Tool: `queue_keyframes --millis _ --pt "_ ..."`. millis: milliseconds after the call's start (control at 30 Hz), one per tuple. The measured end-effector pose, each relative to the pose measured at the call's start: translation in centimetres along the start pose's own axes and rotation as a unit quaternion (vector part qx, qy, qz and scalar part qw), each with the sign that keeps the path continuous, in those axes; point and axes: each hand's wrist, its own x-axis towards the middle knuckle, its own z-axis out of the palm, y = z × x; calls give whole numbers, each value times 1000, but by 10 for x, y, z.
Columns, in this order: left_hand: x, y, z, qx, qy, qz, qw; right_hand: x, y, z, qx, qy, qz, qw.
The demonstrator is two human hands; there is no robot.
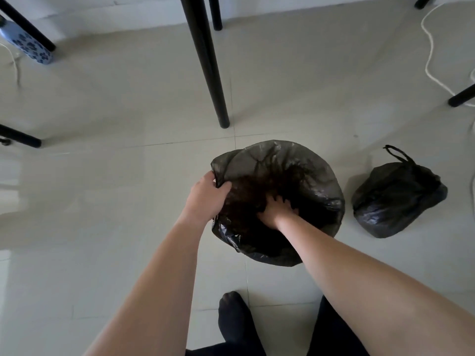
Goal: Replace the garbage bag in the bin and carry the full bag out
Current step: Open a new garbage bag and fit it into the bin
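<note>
A round bin (277,250) stands on the tiled floor, lined with a fresh black garbage bag (316,181) whose edge is folded over the rim. My left hand (205,196) grips the bag's edge at the bin's left rim. Inside the bin, my right hand (276,210) presses down into the liner with fingers spread. The full black bag (395,199), tied shut with a drawstring loop at the top, lies on the floor just right of the bin.
A black table leg (205,62) stands right behind the bin, with other black legs (461,97) at the left and right edges. A white cable (429,47) trails at the far right. A blue flowered bottle (28,46) stands at the far left. My feet in black socks (236,322) are at the bottom.
</note>
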Motion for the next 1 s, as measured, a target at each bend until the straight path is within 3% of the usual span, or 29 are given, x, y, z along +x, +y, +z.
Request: queue_keyframes --millis 300,433,533,600,633,667,733,800,833,900,1000 --pt "17 -17 7 -73 -16 -17 997 24 2 11 3 -36 -3 999" --pt "19 -13 6 -91 3 -25 996 4 -9 -9 -53 -15 -43 998" --pt "11 4 2 -96 123 21 987 -21 2 -32 -10 -3 -90 996" --pt "-2 26 -6 -89 251 97 959 -30 18 -44 55 15 -71 996" --pt "-7 37 -9 -93 269 133 949 -31 26 -49 74 27 -55 995" --pt "-11 47 -9 -106 237 160 952 -31 32 -53 87 36 -36 995" --pt "-15 60 2 -116 62 149 980 -28 38 -54 132 51 -12 990" --pt "-20 56 27 -120 -133 62 982 -24 37 -48 199 74 3 977" --pt "-20 48 41 -109 -190 20 976 -21 37 -46 227 83 6 970" --pt "-17 27 61 -17 -207 -11 978 -15 39 -42 253 89 15 963" --pt "-9 13 61 77 -133 -31 988 -15 39 -39 238 56 30 969"
